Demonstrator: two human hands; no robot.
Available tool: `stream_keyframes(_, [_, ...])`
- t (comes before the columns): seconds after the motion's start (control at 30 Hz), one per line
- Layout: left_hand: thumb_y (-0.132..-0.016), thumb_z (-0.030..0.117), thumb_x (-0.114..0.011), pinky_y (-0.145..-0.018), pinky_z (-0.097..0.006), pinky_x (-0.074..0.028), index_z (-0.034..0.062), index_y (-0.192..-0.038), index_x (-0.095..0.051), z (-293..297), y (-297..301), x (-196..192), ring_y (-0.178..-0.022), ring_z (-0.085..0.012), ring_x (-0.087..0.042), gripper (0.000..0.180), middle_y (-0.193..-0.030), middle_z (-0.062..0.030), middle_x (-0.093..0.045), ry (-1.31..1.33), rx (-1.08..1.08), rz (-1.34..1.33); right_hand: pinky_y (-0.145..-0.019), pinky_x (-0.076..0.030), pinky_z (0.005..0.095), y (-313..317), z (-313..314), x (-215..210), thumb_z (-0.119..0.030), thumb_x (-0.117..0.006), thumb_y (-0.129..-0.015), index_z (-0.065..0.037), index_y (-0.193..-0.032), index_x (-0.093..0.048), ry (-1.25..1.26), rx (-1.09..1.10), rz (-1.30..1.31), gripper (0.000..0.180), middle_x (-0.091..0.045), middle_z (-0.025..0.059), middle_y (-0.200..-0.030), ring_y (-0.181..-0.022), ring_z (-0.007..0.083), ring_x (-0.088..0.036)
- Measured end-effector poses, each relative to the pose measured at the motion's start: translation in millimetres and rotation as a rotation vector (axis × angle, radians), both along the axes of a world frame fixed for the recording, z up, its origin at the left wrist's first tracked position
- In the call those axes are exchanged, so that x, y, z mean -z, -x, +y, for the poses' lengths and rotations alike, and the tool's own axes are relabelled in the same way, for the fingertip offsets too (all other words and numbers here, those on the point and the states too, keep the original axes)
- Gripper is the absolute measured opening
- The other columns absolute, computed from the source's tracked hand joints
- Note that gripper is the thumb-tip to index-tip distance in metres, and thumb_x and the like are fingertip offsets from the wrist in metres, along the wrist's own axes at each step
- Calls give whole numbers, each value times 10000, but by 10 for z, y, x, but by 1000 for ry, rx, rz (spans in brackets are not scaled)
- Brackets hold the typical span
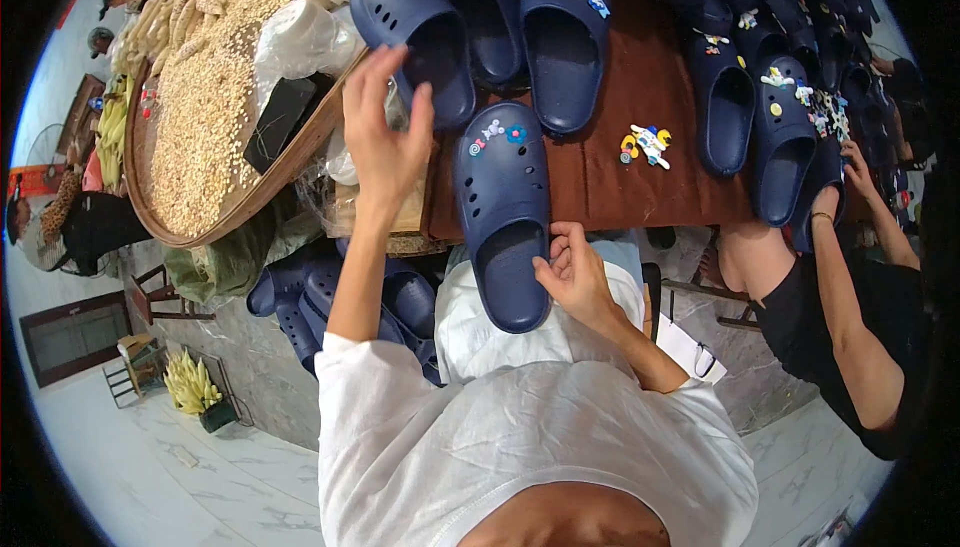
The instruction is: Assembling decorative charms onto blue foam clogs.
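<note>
A navy clog point(510, 217) with small coloured charms on its toe lies half over the front edge of the brown-covered table, its heel toward me. My right hand point(580, 277) grips its rim near the heel, thumb on top. My left hand point(388, 147) is raised with fingers apart, in front of another navy clog point(425, 37); whether the fingertips touch it I cannot tell. More navy clogs point(565, 57) lie beyond, some with charms. A small pile of loose coloured charms point(647, 146) sits on the brown cloth to the right.
At the left a wide round basket point(215, 222) holds pale kernels, with a black phone point(285, 122) and a plastic bag point(305, 42) on it. Navy clogs point(310, 297) are heaped below the table. On the right another person's hands point(840, 187) work at a clog beside several others.
</note>
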State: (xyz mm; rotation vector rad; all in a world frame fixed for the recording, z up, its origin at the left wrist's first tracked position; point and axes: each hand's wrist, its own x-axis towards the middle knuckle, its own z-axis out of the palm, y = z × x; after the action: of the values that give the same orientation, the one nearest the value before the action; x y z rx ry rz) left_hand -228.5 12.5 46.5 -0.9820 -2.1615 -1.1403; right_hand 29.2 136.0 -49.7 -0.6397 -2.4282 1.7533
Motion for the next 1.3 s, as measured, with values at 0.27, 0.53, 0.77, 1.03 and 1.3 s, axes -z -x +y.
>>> stream_keyframes(0.27, [-853,-56,-635,-725,-262,-496,-23,-966,-653,-297,-1470,324,-809,-170,-623,119,-959,-126,-651,-61,243,-542,-562,-472,275,-33,-98,65,-166,-779,-820,41,-1255,-403,222,-56,34,611,-554,69,-840,-611,121,-578])
stream_keyframes(0.53, [-877,40,-640,-942,-365,-447,-11,-1116,-616,-197,-1874,557,-1042,-268,-582,246,-1088,-155,-612,-35,171,-618,-630,-506,271,109,280,-97,-138,-668,-925,8,-1186,-503,219,-57,120,343,-606,78,-883,-742,134,-619])
stream_keyframes(0.77, [-915,90,-602,-992,-339,-395,-53,-1302,-472,109,-1990,812,-1138,-265,-525,433,-1242,-141,-541,-651,202,-1198,-641,-495,269,857,637,-41,-138,-672,-921,-20,-1126,-564,-14,83,273,261,-599,65,-879,-731,133,-600])
stream_keyframes(1.03, [-995,134,-506,-955,-305,-492,17,-1297,-526,364,-1579,1148,-1098,-184,-602,325,-1246,-87,-609,-1206,-27,-1575,-605,-454,256,876,733,24,-193,-708,-885,-24,-876,-643,32,-56,157,181,-588,7,-716,-653,75,-525])
stream_keyframes(1.3, [-1028,232,-486,-1023,-343,-477,42,-1330,-513,568,-1205,1093,-1161,-205,-587,358,-1302,-87,-593,-1267,39,-1670,-608,-489,366,364,977,-99,-114,-665,-842,-51,-905,-619,-363,-22,-4,101,-596,67,-775,-634,204,-605])
